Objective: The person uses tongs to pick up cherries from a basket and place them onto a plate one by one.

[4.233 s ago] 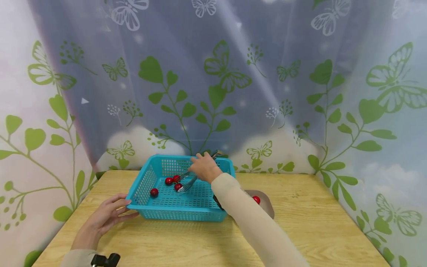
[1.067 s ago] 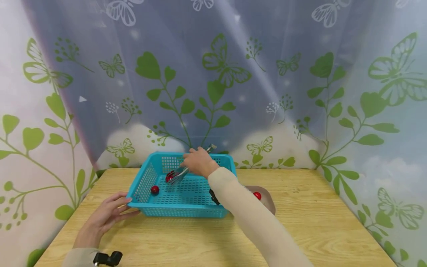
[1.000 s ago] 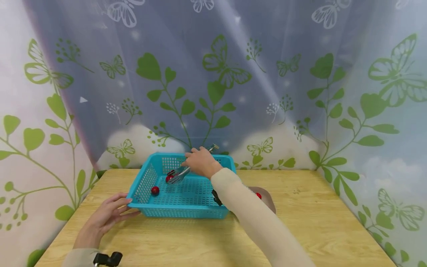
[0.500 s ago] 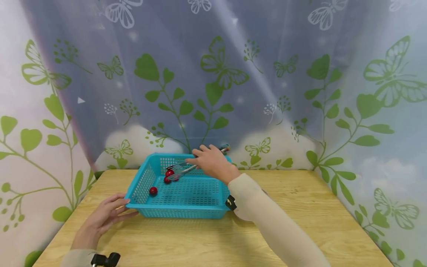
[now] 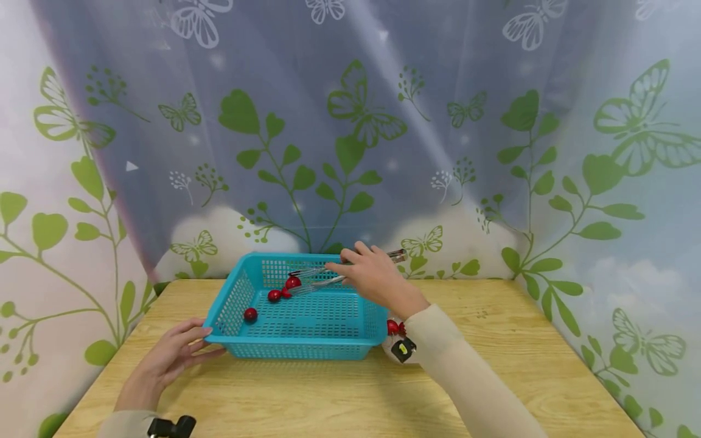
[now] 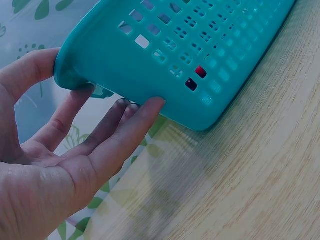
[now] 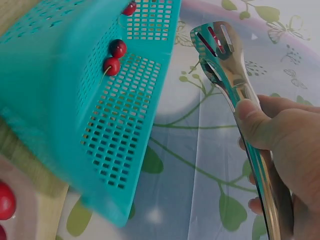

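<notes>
A turquoise plastic basket (image 5: 301, 350) stands on the table, and my left hand (image 5: 170, 359) grips its left rim. In the left wrist view, the fingers (image 6: 30, 70) are bent over and under the rim, another fingertip against the wall. My right hand (image 5: 378, 280) holds metal tongs (image 7: 240, 95) above the basket's back right. Between the tong heads is a red cherry (image 5: 292, 282), showing through the slots in the right wrist view. On the basket floor lie three dark red cherries, one cherry (image 5: 250, 314) apart at left and two close together, one with a stem.
To the right of the basket, a small pale brownish plate (image 5: 411, 359) with red cherries (image 5: 392, 327) is partly hidden by my right forearm. The wooden table (image 5: 306, 401) backs onto a curtain (image 5: 427, 152) with leaf and butterfly prints.
The tongs have taken hold of a cherry and risen, moving right with it from the basket's cluster. More of the plate's cherries show. My left hand has stayed at the rim.
</notes>
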The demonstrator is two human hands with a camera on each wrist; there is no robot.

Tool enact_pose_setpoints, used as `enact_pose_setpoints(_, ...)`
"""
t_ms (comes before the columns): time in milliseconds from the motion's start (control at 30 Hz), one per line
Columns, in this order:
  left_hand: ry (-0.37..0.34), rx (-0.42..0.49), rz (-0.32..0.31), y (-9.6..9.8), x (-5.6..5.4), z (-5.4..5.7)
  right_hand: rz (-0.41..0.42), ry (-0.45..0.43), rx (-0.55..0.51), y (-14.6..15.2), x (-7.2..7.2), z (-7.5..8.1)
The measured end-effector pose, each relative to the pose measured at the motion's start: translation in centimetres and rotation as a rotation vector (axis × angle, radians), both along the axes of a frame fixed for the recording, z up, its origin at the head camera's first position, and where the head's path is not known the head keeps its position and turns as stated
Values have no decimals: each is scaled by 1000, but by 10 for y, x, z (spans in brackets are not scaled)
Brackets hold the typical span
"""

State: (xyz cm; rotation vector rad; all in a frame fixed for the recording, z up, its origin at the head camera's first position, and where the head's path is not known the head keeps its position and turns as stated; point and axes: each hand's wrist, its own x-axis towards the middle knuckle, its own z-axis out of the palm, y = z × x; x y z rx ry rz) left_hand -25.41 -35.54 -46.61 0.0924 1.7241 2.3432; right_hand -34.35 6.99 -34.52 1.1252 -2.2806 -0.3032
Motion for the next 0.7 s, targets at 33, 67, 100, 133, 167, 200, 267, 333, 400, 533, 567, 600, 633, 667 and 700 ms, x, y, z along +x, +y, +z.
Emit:
enact_pose_setpoints(33,-1,2,0,0,0,0,-1,6,-2,4,2,-1)
enact_pose_setpoints(67,-2,4,-2,0,-1,0,2,12,-9,9,3,-2)
enact_pose_setpoints(100,-3,8,-5,0,-1,-1,1,23,-11,13,4,-3)
enact_pose_setpoints(133,-3,14,-10,0,-1,-1,0,33,-15,18,5,-4)
enact_pose_setpoints(167,-3,22,-16,-1,-1,-1,1,39,-23,22,6,-5)
enact_pose_setpoints(200,-2,26,-23,-2,-2,-2,2,49,-31,26,7,-6)
enact_pose_setpoints(267,-1,34,-33,-3,-1,-2,4,58,-56,33,7,-6)
enact_pose_setpoints(333,2,42,-39,-4,-1,-2,-1,64,-73,39,8,-5)
enact_pose_setpoints(400,3,42,-38,-4,0,-2,-4,55,-89,45,9,-3)
enact_pose_setpoints(533,6,44,-42,-3,-1,-2,-24,10,-126,55,14,-1)
enact_pose_setpoints(567,6,44,-42,-3,-1,-2,-27,-4,-135,57,15,-1)
enact_pose_setpoints(600,7,44,-43,-3,-1,-2,-29,-13,-144,60,16,-1)
enact_pose_setpoints(633,7,45,-43,-2,-1,-2,-33,-15,-149,62,16,-2)
enact_pose_setpoints(667,6,45,-44,-2,-1,-2,-36,-18,-155,65,17,-3)
enact_pose_setpoints(700,5,46,-43,-1,-1,-3,-35,-21,-163,68,17,-5)
